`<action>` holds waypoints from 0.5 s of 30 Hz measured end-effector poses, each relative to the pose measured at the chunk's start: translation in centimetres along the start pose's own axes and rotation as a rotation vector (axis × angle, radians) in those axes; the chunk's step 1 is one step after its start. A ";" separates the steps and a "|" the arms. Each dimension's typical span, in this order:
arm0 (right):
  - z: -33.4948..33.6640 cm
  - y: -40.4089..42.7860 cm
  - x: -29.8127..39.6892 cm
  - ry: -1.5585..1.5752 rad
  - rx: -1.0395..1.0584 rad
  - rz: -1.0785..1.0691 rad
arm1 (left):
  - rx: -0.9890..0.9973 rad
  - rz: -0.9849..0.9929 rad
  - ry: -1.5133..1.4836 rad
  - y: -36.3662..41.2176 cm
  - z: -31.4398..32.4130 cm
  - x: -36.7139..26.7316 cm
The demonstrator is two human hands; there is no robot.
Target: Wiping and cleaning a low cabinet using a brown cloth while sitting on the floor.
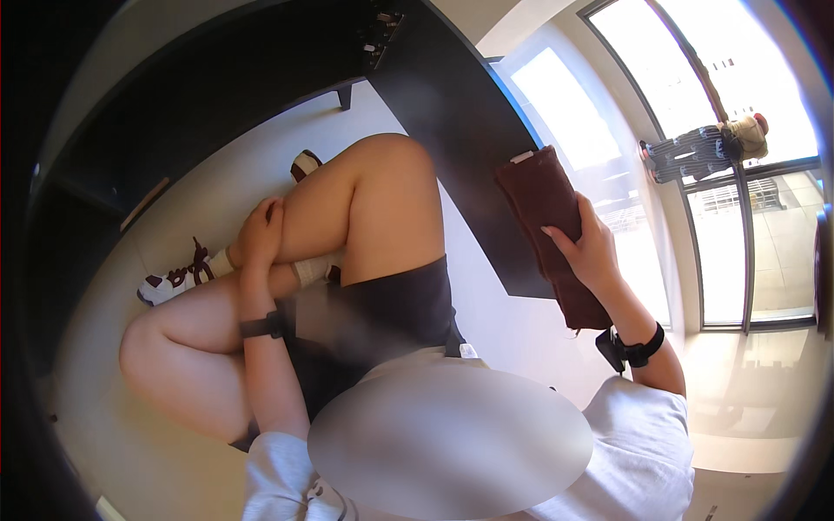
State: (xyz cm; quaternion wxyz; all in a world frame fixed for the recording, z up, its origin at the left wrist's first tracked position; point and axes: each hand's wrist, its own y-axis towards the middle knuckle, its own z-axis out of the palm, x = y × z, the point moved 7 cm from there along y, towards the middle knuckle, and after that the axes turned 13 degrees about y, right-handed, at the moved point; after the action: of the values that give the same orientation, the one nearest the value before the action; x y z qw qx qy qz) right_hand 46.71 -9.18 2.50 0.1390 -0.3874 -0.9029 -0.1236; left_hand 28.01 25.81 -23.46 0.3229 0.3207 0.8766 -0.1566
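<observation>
My right hand [594, 251] grips a folded dark maroon cloth [544, 208], perhaps a towel, with the thumb on its upper face and the fingers behind its edge. A small white tag shows at the far end of the cloth, which is held up beside a black furniture panel. My left hand [259, 234] is wrapped over the lower leg [306, 225] near the ankle, its fingers bent around the shin. I sit low with legs crossed, one knee raised. A black band is on each wrist.
Black furniture [215, 78] runs along the far side, with a dark panel [456, 130] slanting toward the right. Small items [384, 29] sit on it at the top. A person [700, 150] in patterned trousers stands by the tall windows [720, 254]. Pale floor [215, 176] surrounds my white shoe [172, 283].
</observation>
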 end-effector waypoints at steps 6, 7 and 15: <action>0.3 3.0 -0.3 -0.092 0.012 -0.002 | 0.011 -0.021 0.010 -0.3 -0.6 -1.4; 0.5 4.0 -0.4 -0.119 0.009 -0.021 | 0.024 -0.041 0.042 -0.4 -0.6 -1.4; 5.3 18.2 5.4 -0.179 0.056 -0.109 | -0.057 -0.037 -0.005 -0.1 -0.3 0.0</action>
State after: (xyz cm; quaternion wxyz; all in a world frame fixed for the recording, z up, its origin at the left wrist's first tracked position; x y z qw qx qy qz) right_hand 55.64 8.36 1.59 0.0616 -0.3432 -0.9346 -0.0705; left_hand 27.81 25.93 -23.26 0.3313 0.2948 0.8855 -0.1386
